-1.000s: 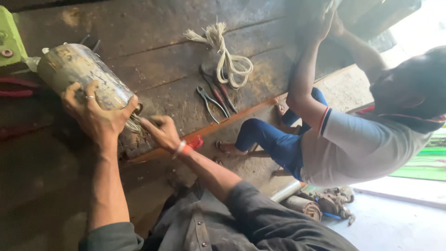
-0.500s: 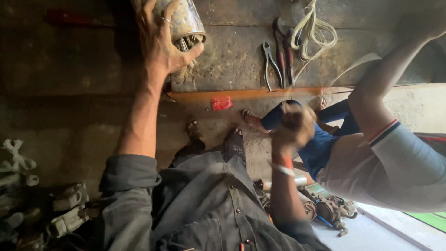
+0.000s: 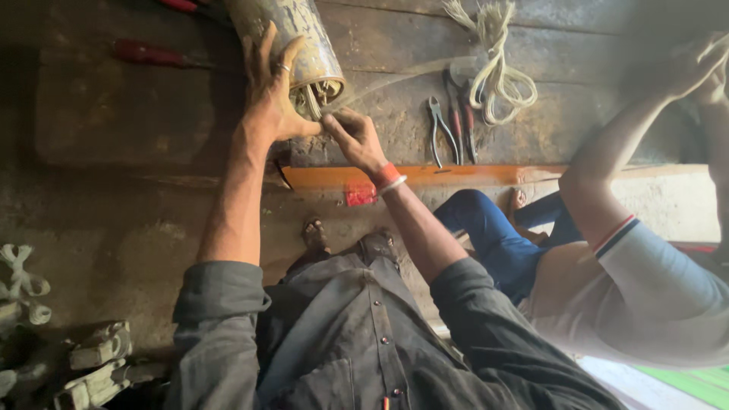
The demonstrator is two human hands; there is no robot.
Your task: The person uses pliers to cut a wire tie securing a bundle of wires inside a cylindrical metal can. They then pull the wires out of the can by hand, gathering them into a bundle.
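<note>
— Motor housing (image 3: 292, 42), the yellowed metal cylinder: how does it lie?

— On its side on the bench (image 3: 114, 121). Its long axis runs from the upper edge of view down toward the person, tilted a little rightward, and the open end with the windings faces the person, just under the left hand's fingertips.

— What is the left hand (image 3: 272, 95) doing?

— It lies spread over the cylinder's flank, fingers wide and flat against the metal, thumb hooked toward the open rim. It presses rather than wraps around.

— And the right hand (image 3: 355, 137)?

— Right beside the left thumb, at the open end. Its fingers are curled and pinched in at the windings; what exactly they grip I cannot tell.

— Anything near that hand?

— Beyond its knuckles to the right lie pliers (image 3: 440, 129) and a coil of pale rope (image 3: 497, 80). Past the left hand, on its far side, a red-handled tool (image 3: 152, 55). Another person in blue trousers crouches to the right.

— What differs from half a second ago?

— Then the right hand hung low by the person's lap, away from the bench. Now it is up at the housing's mouth. The left hand keeps its place on the cylinder.
</note>
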